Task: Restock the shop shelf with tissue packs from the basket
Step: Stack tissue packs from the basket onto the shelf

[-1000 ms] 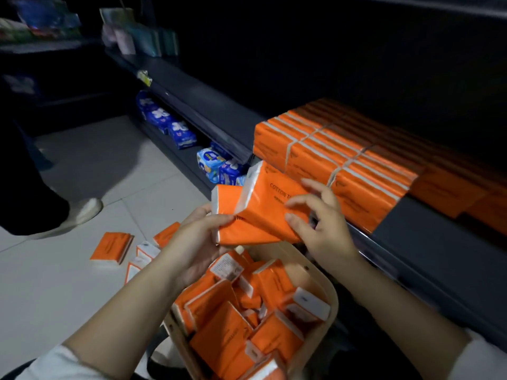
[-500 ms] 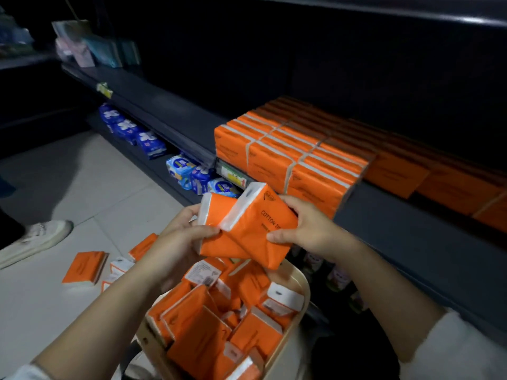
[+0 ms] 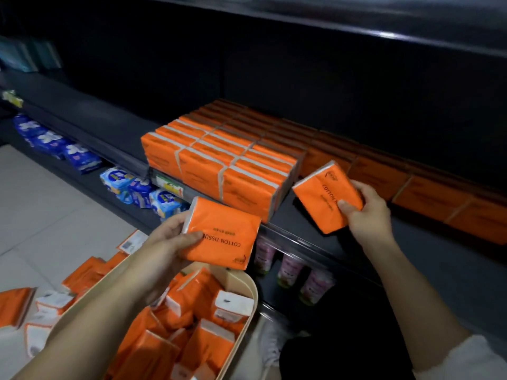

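Observation:
My left hand [image 3: 167, 242] grips one orange tissue pack [image 3: 225, 235] above the basket [image 3: 248, 294], which holds several more orange packs. My right hand [image 3: 367, 212] grips a second orange tissue pack [image 3: 326, 198] tilted over the dark shelf [image 3: 299, 229], just right of the stacked block of orange packs [image 3: 219, 165]. A lower row of orange packs [image 3: 439, 193] runs along the shelf further right.
Loose orange packs [image 3: 16, 308] lie on the tiled floor at the left. Blue packets [image 3: 79, 157] and blue-white packets [image 3: 142, 190] fill the lower shelf. Pink canisters [image 3: 290, 267] stand under the shelf edge. A yellow price tag [image 3: 170, 185] hangs on the shelf front.
The two packs were held together over the basket; my right hand has carried one up and right to the shelf while my left keeps the other.

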{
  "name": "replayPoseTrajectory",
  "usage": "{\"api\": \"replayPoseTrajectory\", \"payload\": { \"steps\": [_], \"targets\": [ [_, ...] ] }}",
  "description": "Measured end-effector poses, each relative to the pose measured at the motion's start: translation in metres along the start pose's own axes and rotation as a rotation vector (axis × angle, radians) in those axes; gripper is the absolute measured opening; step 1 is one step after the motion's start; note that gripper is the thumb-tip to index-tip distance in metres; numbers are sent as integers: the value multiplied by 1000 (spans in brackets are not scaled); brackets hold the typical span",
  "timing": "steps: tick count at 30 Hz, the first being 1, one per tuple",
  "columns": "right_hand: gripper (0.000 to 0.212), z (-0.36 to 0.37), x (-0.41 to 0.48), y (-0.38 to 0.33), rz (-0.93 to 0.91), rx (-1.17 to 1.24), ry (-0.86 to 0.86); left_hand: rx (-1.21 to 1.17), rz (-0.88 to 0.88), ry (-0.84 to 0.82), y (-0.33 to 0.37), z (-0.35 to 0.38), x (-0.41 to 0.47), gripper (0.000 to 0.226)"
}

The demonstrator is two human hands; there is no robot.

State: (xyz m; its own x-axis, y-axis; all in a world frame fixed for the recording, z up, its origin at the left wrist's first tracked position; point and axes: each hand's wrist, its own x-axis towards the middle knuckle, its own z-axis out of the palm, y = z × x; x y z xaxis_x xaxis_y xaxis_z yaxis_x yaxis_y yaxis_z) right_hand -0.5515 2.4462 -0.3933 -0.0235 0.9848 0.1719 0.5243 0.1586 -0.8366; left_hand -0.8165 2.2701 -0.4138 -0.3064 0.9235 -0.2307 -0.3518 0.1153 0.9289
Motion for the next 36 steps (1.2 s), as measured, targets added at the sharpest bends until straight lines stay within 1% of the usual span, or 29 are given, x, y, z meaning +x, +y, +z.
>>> {"api": "replayPoseTrajectory", "payload": {
  "steps": [2, 4, 7, 10, 14, 17, 18, 20, 21, 22, 23, 25, 26, 32, 34, 36],
  "targets": [
    [44, 4, 11, 12, 5, -67, -10, -7, 15, -4, -3, 5, 5, 39],
    [44, 10, 21, 17, -34, -131, -21, 18, 29, -5, -8, 8, 10, 38],
    [44, 17, 34, 16, -115, -282, -8, 57, 26, -16, -14, 11, 17, 43],
    [44, 27, 48, 14, -144, -418, 24, 51, 15, -66, -19, 12, 24, 51],
    [44, 42, 67, 14, -168, -509, 92, 23, 14, -105, -21, 10, 31, 51],
    [43, 50, 76, 15, -160, -556, 119, -5, 7, -116, -22, 8, 33, 47],
    [43, 52, 78, 15, -163, -581, 130, -7, 3, -117, -21, 6, 34, 49],
    [42, 55, 81, 16, -178, -624, 152, -6, -8, -135, -22, 2, 36, 64],
    [41, 55, 83, 16, -187, -633, 163, -11, -15, -148, -22, 1, 36, 73],
    [41, 56, 85, 17, -194, -632, 172, -16, -19, -154, -21, 1, 36, 76],
    [41, 56, 86, 18, -199, -628, 177, -21, -21, -150, -22, 0, 37, 72],
    [41, 56, 88, 20, -201, -613, 183, -25, -17, -130, -21, 2, 37, 54],
    [41, 56, 88, 20, -200, -599, 182, -23, -15, -122, -21, 2, 37, 49],
    [50, 45, 78, 7, -180, -559, 183, -22, -23, -106, -18, 4, 32, 48],
    [50, 38, 72, -5, -199, -504, 210, -33, -18, -97, -17, 3, 28, 50],
    [47, 30, 61, -22, -263, -395, 229, -39, -16, -102, -16, 3, 24, 50]
  ]
}}
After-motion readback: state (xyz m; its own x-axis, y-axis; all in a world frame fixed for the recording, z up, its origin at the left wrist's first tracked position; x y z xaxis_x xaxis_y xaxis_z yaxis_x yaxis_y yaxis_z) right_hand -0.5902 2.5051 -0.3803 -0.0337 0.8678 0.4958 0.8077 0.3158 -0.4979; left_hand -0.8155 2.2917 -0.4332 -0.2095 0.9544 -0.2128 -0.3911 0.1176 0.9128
